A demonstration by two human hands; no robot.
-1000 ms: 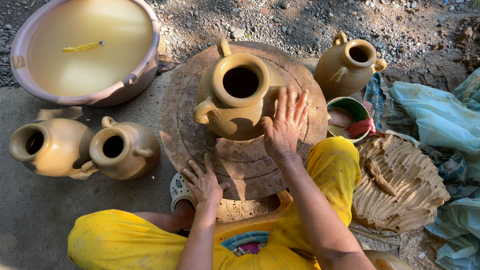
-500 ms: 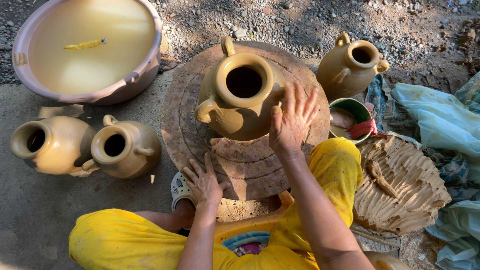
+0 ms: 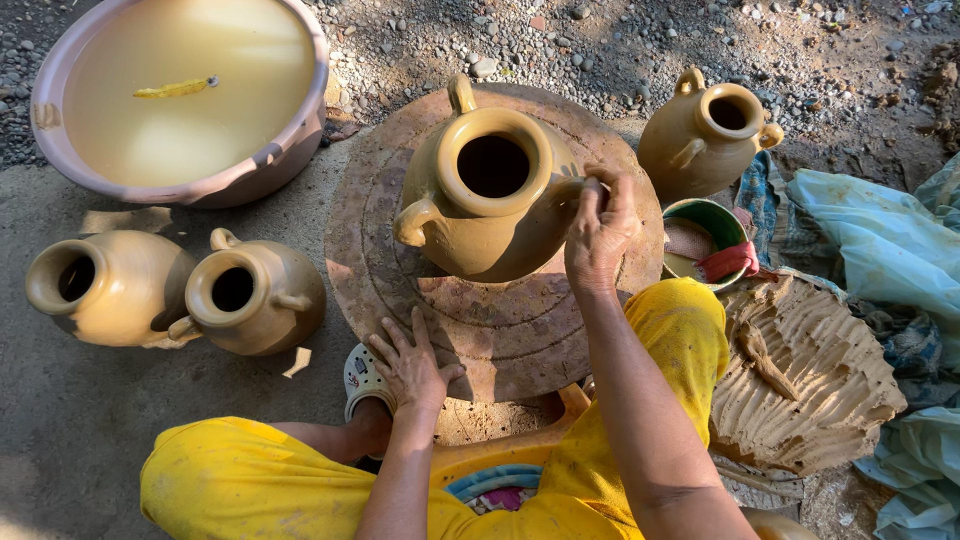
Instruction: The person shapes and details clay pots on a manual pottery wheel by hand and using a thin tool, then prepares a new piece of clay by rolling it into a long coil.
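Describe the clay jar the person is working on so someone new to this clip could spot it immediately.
Find the big round turntable in the middle of the ground, just in front of the person's yellow-clad knees. The wet clay jar stands on it, the right hand pinching at its side handle. Unlike the three other jars, which sit on the ground, it alone is on the wheel.

Right hand (image 3: 598, 232) pinches clay jar (image 3: 490, 195); left hand (image 3: 408, 368) on wheel (image 3: 500, 330).

Basin (image 3: 60, 95) rim — cropped at top
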